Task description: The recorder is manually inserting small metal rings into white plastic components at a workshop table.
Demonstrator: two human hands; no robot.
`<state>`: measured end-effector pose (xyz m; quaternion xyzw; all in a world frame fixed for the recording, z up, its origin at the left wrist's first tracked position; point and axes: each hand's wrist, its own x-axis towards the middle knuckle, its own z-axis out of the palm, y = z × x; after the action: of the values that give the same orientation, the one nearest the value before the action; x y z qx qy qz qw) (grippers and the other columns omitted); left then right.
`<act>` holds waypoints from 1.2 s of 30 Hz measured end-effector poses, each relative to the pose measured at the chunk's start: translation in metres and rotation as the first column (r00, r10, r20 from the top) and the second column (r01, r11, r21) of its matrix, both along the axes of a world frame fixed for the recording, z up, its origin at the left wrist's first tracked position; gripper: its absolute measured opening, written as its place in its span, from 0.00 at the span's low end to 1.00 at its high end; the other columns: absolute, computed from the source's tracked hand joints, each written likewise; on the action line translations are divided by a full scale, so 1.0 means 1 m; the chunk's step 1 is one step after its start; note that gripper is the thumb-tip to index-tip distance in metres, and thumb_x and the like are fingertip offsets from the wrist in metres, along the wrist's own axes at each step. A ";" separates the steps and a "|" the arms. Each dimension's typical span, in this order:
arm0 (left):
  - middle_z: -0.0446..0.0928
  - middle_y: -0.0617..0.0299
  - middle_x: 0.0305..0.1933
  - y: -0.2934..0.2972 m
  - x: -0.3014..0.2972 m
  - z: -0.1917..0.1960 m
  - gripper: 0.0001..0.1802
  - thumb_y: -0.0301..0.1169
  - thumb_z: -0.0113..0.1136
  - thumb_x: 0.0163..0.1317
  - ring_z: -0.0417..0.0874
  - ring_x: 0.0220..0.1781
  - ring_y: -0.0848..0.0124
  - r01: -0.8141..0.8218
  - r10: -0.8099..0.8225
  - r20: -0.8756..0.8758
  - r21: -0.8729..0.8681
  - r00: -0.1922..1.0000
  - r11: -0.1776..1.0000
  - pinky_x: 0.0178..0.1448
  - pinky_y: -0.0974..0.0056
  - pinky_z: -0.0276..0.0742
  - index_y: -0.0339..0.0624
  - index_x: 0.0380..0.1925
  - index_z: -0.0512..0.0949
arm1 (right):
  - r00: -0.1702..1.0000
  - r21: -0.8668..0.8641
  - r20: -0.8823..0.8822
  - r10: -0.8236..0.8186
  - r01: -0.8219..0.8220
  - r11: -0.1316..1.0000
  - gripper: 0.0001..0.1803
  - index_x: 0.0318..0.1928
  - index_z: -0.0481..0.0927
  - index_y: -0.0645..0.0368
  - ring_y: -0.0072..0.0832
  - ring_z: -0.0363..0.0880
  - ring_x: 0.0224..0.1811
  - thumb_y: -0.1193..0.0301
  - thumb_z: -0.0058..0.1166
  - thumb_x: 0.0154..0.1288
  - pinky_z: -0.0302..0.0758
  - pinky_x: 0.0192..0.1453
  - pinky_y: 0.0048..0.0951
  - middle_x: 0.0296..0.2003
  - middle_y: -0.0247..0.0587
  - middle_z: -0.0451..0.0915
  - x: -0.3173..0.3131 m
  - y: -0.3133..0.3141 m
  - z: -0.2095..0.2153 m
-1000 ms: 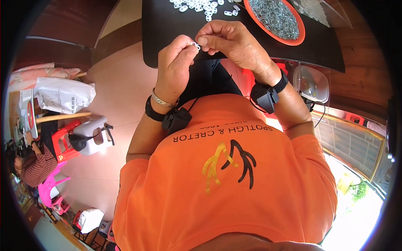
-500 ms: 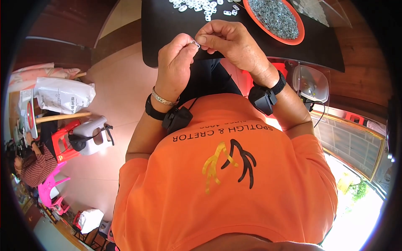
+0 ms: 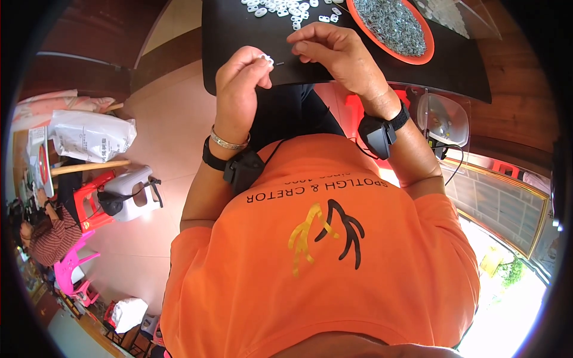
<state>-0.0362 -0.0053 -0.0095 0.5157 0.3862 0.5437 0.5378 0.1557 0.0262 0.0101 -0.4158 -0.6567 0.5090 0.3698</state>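
Note:
Over the near edge of the black table [image 3: 262,30], my left hand [image 3: 240,74] pinches a small white plastic piece [image 3: 267,59] between thumb and forefinger. A thin dark pin, perhaps a screw [image 3: 280,63], shows just right of that piece; I cannot tell how it is seated. My right hand [image 3: 337,53] hovers a short way to the right, thumb and forefinger parted, with nothing visible between them. Beyond the hands lies a pile of similar white plastic pieces [image 3: 277,7]. At the right, an orange bowl [image 3: 425,56] is heaped with small grey metal pieces [image 3: 394,27].
More pale pieces [image 3: 444,15] lie at the far right of the table. A clear plastic container [image 3: 441,119] stands below its right edge. To the left are a white sack [image 3: 92,136], a grey stool [image 3: 132,194] and another person in a striped top [image 3: 57,238].
My hands have come apart: the left moved slightly left with the white piece, and the right drew back to the right, its fingers parting. The dark pin now shows.

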 end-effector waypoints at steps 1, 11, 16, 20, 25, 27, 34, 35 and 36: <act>0.68 0.65 0.22 0.001 -0.001 -0.001 0.10 0.29 0.50 0.62 0.68 0.25 0.77 -0.011 0.013 0.085 -0.026 0.996 1.000 0.32 0.72 0.66 0.34 0.26 0.73 | 0.995 0.066 0.084 -0.046 0.041 0.997 0.10 0.46 0.81 0.62 0.15 0.76 0.37 0.71 0.55 0.67 0.74 0.43 0.19 0.35 0.30 0.80 0.002 0.002 -0.001; 0.68 0.64 0.23 -0.001 -0.007 0.000 0.09 0.30 0.50 0.60 0.69 0.27 0.75 -0.002 0.011 0.145 -0.058 0.989 0.998 0.35 0.70 0.66 0.35 0.26 0.72 | 0.725 0.622 0.663 -0.188 -0.393 0.678 0.05 0.34 0.81 0.60 0.35 0.80 0.32 0.74 0.57 0.56 0.75 0.36 0.32 0.30 0.39 0.78 -0.019 0.007 0.008; 0.69 0.64 0.23 -0.002 -0.010 0.000 0.09 0.29 0.51 0.60 0.69 0.26 0.75 -0.020 0.025 0.116 -0.043 0.993 0.999 0.35 0.70 0.66 0.34 0.25 0.72 | 0.418 0.489 0.866 -0.273 -0.597 0.637 0.02 0.28 0.77 0.58 0.36 0.81 0.32 0.74 0.52 0.53 0.77 0.36 0.33 0.29 0.40 0.78 -0.035 0.011 0.013; 0.69 0.64 0.23 -0.001 -0.010 -0.001 0.09 0.29 0.50 0.60 0.69 0.26 0.75 -0.020 0.024 0.122 -0.037 0.992 0.999 0.35 0.70 0.66 0.34 0.25 0.72 | 0.455 0.535 0.839 -0.298 -0.587 0.607 0.03 0.29 0.77 0.60 0.37 0.81 0.32 0.74 0.53 0.53 0.77 0.35 0.35 0.28 0.41 0.78 -0.039 0.012 0.009; 0.69 0.64 0.23 -0.002 -0.010 -0.002 0.09 0.29 0.50 0.61 0.69 0.26 0.75 -0.013 0.020 0.138 -0.055 0.990 0.998 0.36 0.70 0.66 0.34 0.25 0.72 | 0.613 0.589 0.741 -0.273 -0.400 0.702 0.05 0.29 0.73 0.61 0.41 0.80 0.31 0.74 0.52 0.52 0.77 0.34 0.38 0.27 0.44 0.77 -0.034 0.014 0.001; 0.69 0.64 0.23 -0.001 -0.010 -0.003 0.09 0.29 0.50 0.61 0.69 0.26 0.75 -0.009 0.013 0.136 -0.032 0.991 0.999 0.35 0.70 0.66 0.35 0.25 0.73 | 0.653 0.632 0.697 -0.296 -0.363 0.685 0.05 0.29 0.72 0.61 0.42 0.79 0.31 0.74 0.52 0.52 0.76 0.34 0.39 0.26 0.44 0.77 -0.029 0.015 -0.001; 0.69 0.64 0.23 -0.001 -0.008 -0.002 0.09 0.28 0.50 0.60 0.68 0.26 0.75 -0.012 0.018 0.124 -0.045 0.992 0.999 0.35 0.70 0.66 0.35 0.25 0.72 | 0.837 0.694 0.478 -0.266 -0.174 0.698 0.06 0.33 0.75 0.62 0.43 0.78 0.29 0.78 0.52 0.53 0.75 0.33 0.37 0.27 0.48 0.78 -0.022 0.019 -0.004; 0.69 0.64 0.23 -0.001 -0.008 -0.002 0.09 0.28 0.50 0.60 0.68 0.26 0.76 -0.013 0.018 0.123 -0.042 0.992 0.999 0.35 0.70 0.66 0.35 0.25 0.72 | 0.838 0.695 0.477 -0.266 -0.174 0.698 0.06 0.33 0.75 0.62 0.43 0.78 0.29 0.78 0.52 0.53 0.75 0.33 0.37 0.27 0.48 0.78 -0.020 0.019 -0.004; 0.69 0.64 0.23 -0.001 -0.007 -0.002 0.09 0.28 0.50 0.60 0.68 0.26 0.76 -0.014 0.019 0.121 -0.040 0.992 0.999 0.35 0.70 0.66 0.35 0.24 0.72 | 0.861 0.692 0.427 -0.277 -0.113 0.713 0.07 0.37 0.77 0.61 0.38 0.79 0.28 0.78 0.53 0.55 0.75 0.33 0.34 0.27 0.46 0.79 -0.019 0.018 -0.004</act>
<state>-0.0434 -0.0067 -0.0110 0.4677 0.3677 0.5709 0.5658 0.1364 0.0447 0.0065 -0.3928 -0.8516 0.0802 0.3378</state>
